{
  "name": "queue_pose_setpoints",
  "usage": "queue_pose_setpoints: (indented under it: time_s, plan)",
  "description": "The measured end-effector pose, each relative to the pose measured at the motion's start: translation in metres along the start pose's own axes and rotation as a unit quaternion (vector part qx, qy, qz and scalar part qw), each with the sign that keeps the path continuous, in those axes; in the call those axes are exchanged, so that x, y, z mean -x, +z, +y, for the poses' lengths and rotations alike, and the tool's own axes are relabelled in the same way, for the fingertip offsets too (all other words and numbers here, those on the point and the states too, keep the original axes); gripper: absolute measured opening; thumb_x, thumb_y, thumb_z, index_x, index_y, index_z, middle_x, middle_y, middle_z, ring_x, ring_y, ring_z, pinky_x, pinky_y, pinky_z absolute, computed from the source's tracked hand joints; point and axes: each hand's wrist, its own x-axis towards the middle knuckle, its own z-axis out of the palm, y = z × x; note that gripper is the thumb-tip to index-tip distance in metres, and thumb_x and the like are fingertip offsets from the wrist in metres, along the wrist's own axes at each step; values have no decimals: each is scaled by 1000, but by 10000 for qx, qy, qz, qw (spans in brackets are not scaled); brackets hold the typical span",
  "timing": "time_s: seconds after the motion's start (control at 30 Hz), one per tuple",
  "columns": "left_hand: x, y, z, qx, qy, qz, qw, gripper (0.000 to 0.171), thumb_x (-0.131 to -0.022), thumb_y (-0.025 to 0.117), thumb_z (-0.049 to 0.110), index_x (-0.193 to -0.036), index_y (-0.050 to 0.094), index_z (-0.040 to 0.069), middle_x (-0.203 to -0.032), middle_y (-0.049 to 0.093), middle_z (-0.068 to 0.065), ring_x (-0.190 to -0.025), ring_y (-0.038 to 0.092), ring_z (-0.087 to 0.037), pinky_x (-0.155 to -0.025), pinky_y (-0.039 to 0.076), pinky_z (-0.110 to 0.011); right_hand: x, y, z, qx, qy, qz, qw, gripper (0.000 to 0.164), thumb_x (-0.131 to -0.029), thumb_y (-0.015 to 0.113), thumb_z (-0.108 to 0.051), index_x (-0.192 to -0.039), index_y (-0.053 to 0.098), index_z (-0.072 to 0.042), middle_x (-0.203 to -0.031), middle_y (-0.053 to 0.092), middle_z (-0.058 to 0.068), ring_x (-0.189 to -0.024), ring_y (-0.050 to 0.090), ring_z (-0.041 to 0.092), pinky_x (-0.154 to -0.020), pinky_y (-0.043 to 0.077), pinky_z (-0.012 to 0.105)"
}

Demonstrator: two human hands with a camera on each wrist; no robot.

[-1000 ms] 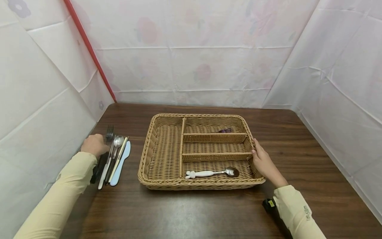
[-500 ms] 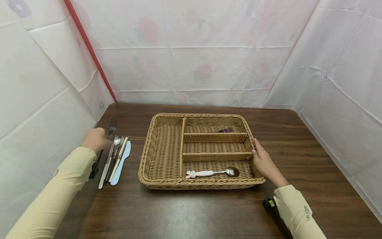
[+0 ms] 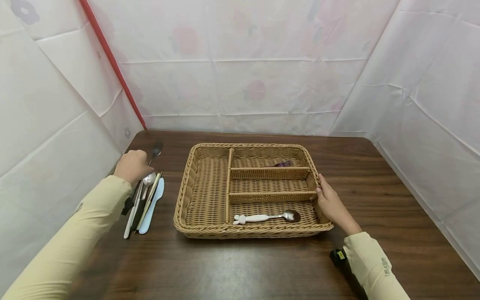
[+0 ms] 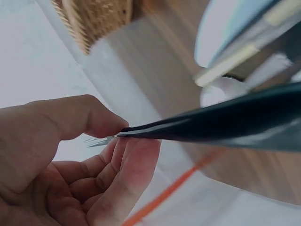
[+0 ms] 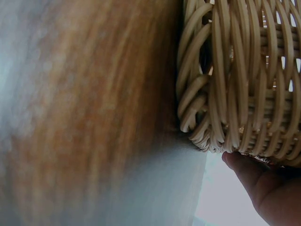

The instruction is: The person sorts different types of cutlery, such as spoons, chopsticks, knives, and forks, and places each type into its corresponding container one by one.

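My left hand [image 3: 132, 166] pinches a fork [image 3: 157, 148] between thumb and fingers, raised over the other cutlery at the table's left. Its dark handle [image 4: 211, 123] runs across the left wrist view, with the metal tines [image 4: 98, 141] beyond the fingertips. On the right, my right hand [image 3: 333, 206] grips the side rim of a divided wicker basket [image 3: 247, 228]; the right wrist view shows the thumb [image 5: 244, 167] against the weave. Inside the basket, a spoon with a white rabbit-shaped handle [image 3: 256, 218] lies in the front compartment and a purple fork [image 3: 283, 163] in the back one.
Beneath and beside my left hand lie a light-blue knife [image 3: 153, 208], pale yellow chopsticks [image 3: 149, 202], a spoon [image 3: 149, 179] and a white-handled utensil [image 3: 129, 225]. White sheeting [image 3: 240, 71] walls the wooden table [image 3: 240, 266] at the back and sides.
My left hand has lifted the fork and carried it right; the tines now point up and rightward. The right hand and the basket have stayed in place.
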Motion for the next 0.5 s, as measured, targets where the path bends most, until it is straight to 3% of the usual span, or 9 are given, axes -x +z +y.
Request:
queue_pose_setpoints:
  time_s: [0.2,0.5]
  plan:
    - [-11,-11,26,60,124,-44,9999,35,-75,60,4,-53,34,12,-51,28,4,-48,32,-18,-43,31,-35,-1,1,-1,16,-36,42,10000,54,-103,30,-6,-147,3,10,-151,7,34,-138,8,47,-108,13,58]
    - [-32,-20,74,-156,807,28,9966,27,-73,62,2,-59,40,8,-54,36,-1,-51,37,-21,-48,35,-39,0,0,-3,56,-74,151,9998,53,-103,31,-5,-146,6,12,-150,9,34,-138,10,47,-108,14,57]
